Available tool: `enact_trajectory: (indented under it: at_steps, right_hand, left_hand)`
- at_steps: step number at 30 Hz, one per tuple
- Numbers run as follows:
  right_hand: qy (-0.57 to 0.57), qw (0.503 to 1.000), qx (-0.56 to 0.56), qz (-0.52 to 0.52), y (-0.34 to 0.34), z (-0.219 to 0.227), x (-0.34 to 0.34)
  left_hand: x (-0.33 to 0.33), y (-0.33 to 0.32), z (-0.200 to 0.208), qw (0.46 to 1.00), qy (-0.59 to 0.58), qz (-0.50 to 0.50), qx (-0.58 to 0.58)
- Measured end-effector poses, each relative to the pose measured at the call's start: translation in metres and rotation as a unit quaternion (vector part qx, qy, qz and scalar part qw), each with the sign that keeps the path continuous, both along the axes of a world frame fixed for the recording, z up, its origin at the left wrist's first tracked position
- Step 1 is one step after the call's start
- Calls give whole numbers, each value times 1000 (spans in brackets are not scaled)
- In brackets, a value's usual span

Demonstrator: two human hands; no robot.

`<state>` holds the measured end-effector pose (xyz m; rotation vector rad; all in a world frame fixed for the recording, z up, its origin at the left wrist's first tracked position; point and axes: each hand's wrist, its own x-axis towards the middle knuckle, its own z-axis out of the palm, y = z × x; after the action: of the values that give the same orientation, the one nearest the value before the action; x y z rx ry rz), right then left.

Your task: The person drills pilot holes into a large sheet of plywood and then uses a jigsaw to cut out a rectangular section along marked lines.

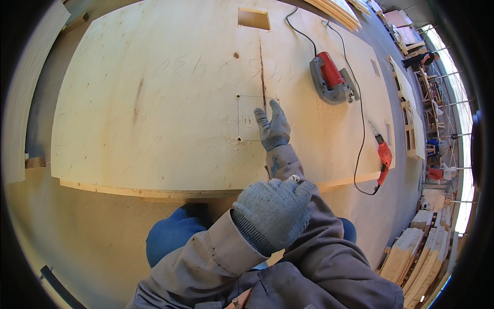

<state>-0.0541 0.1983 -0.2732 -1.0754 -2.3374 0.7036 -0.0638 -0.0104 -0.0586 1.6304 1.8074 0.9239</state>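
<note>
A large pale plywood panel [190,149] lies before me. My right hand [274,126], in a grey knit glove, is over its near middle, fingers and thumb apart and holding nothing. Beside it is a pencilled rectangle with small drilled holes [239,139] at corners. Nearer to me my left hand [275,213], also gloved, is closed in a fist against my right sleeve [314,206]; a small whitish bit shows at its upper edge, and what the fingers hold is hidden. A red and grey jigsaw [329,77] sits on the panel right of my right hand. Further right lies a red drill [384,158].
A rectangular cutout [253,19] opens at the panel's far side. Power cords [363,121] run across its right part. Stacked boards [411,252] lie at the lower right, and another panel [36,87] stands left. A person [421,59] bends over in the far right.
</note>
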Motion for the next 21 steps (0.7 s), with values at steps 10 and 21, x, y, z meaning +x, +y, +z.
enact_trajectory:
  at_steps: [10,21]
  right_hand:
    - [67,874,-256,408,-192,60,-63]
    - [-313,950,-17,-1,19,10,165]
  left_hand:
    - [3,5,-7,999,-43,18,5]
    - [10,7,-8,999,-37,-31,-15]
